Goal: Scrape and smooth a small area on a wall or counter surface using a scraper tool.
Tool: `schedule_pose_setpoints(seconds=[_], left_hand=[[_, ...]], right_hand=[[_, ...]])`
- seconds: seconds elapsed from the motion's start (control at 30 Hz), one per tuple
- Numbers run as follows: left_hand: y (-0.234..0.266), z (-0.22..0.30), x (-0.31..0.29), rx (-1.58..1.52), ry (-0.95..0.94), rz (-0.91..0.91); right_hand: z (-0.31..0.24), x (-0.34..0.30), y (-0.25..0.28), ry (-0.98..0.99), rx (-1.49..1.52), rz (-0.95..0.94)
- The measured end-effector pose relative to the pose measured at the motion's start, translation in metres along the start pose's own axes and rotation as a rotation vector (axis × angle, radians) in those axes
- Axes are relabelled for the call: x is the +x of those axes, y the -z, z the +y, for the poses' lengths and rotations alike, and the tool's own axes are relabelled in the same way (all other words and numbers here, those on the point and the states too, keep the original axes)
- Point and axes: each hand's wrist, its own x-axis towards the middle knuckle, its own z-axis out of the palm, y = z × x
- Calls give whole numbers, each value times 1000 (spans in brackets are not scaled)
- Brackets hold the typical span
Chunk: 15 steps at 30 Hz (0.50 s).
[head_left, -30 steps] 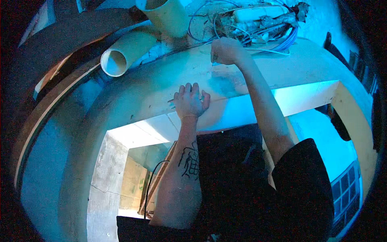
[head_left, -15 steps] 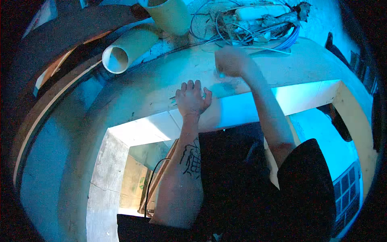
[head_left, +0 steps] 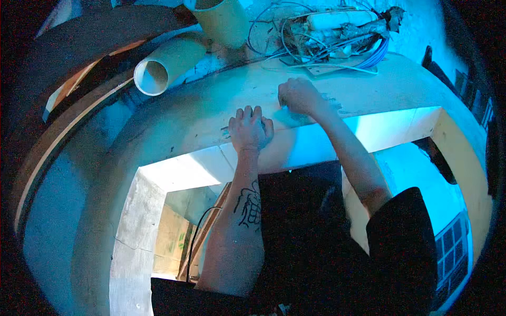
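Observation:
My left hand (head_left: pixel 249 129) rests on the pale, curved wall surface (head_left: pixel 211 116), just above the edge of a window-like opening. Its fingers point away from me, slightly apart, with the thumb out to the right. Beside it on the right, my right hand (head_left: pixel 299 97) is closed like a fist against the same surface. A small pale bit shows below its fingers, too little to name. Dark smudges (head_left: pixel 333 104) mark the surface by the right wrist.
Beyond my hands lies a tangled bundle of cables (head_left: pixel 342 45) on the surface. Two wide, pale pipes (head_left: pixel 174 60) stick out at the far left. Below, the opening has a white upper face (head_left: pixel 184 171). A barred window (head_left: pixel 453 253) is at lower right.
My right hand has come slightly down toward me, uncovering smudges to its right. The left hand has stayed in nearly the same place.

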Motion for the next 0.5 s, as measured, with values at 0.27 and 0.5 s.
schedule_pose_setpoints(seconds=[0.27,0.5], left_hand=[[6,-24,-15,60,56,21],[-3,-2,-1,6,-41,49]], right_hand=[[-23,-9,55,119,212,17],[11,8,5,53,-4,-4]])
